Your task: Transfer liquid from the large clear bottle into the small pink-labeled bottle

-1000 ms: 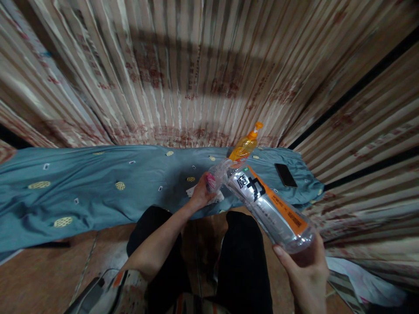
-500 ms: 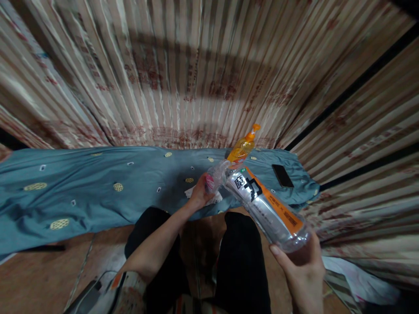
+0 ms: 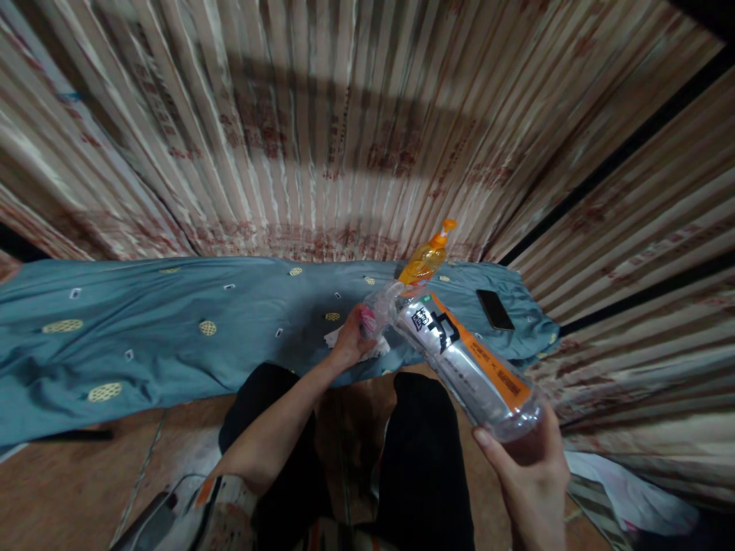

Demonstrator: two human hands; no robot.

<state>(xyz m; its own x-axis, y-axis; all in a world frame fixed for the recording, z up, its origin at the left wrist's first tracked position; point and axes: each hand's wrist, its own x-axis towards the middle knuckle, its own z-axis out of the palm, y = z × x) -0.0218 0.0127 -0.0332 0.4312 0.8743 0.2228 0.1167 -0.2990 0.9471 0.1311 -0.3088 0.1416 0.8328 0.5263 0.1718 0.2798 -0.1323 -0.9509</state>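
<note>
My right hand (image 3: 531,478) grips the base of a large clear plastic bottle (image 3: 468,363) with a silver and orange label. The bottle is tipped, its neck pointing away and to the left. My left hand (image 3: 353,340) is closed round the bottle's neck and a pink cap (image 3: 368,321) at its mouth. Under my left hand lies a white tissue (image 3: 356,344) on the blue cloth (image 3: 172,329). An orange pump bottle (image 3: 425,260) stands just behind the big bottle.
A black phone (image 3: 494,308) lies on the blue cloth at the right. Striped curtains (image 3: 344,130) hang behind and to the right. My legs in black trousers (image 3: 425,459) are below. A white bag (image 3: 632,497) lies at the lower right on the brown floor.
The view shifted slightly; the bottle turned a little in my hands, so its label sits differently. Both hands keep their hold.
</note>
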